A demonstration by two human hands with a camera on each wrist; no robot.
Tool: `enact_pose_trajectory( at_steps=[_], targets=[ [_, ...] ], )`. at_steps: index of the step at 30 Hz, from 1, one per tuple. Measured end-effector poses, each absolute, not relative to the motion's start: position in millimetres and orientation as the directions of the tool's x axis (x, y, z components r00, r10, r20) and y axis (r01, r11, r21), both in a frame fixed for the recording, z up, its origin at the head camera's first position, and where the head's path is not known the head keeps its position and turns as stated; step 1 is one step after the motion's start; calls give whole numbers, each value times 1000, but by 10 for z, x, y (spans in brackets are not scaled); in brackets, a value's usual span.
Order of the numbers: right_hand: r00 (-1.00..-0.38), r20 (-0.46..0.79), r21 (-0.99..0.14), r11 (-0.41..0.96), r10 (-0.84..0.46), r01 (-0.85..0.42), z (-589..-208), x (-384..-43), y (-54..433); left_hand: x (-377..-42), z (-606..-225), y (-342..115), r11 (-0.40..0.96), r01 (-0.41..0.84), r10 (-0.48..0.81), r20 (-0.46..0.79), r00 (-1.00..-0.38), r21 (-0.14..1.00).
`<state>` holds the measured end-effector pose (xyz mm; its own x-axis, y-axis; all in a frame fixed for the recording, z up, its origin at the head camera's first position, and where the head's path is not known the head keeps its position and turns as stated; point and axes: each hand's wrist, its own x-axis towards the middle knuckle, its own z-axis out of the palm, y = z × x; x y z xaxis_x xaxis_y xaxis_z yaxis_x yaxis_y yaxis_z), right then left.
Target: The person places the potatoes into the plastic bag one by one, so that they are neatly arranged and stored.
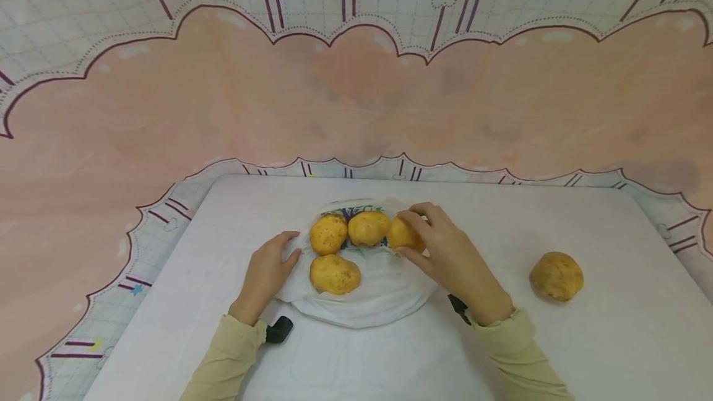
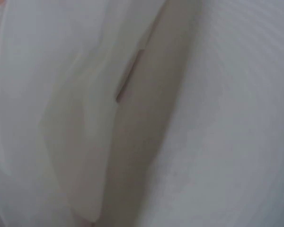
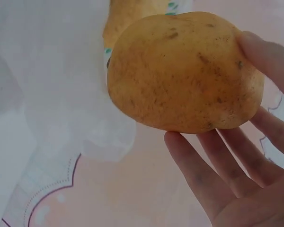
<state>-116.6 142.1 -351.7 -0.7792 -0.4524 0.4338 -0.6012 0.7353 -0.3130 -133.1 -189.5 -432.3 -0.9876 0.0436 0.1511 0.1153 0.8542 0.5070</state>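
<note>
Patterned cloth [image 1: 334,98] is hung behind a white table [image 1: 624,277]. One potato [image 1: 400,234] is gripped by the right hand [image 1: 448,246], thumb one side and fingertips the other, probably because it's round and could roll; whether it's lifted off the bag can't be told. It's held at the right end of the white bag [image 1: 384,293], just beside the upper middle potato [image 1: 369,228]. Upper left potato [image 1: 328,234] and lower left potato [image 1: 335,274] are set close by, likely kept grouped by the soft plastic. Bag's left edge is met by the left hand [image 1: 270,271], thumb and forefinger parted, maybe steadying it; any pinch can't be told. Lone potato [image 1: 557,276] is placed well apart, right, directly on the table.
</note>
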Motion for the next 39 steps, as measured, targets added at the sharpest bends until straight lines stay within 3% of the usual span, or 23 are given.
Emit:
enact_pose_trajectory(
  at_steps=[24,39],
  targets=[
    [-796,371,-375,708,-478,-599,-3727,-1165,1180,-1325,-4319,-1892,850,111,43,142,-989,516],
    [-738,377,-294,683,-560,-668,-3889,-1199,1174,-1327,-4316,-1888,851,119,48,150,-988,512]
  ],
)
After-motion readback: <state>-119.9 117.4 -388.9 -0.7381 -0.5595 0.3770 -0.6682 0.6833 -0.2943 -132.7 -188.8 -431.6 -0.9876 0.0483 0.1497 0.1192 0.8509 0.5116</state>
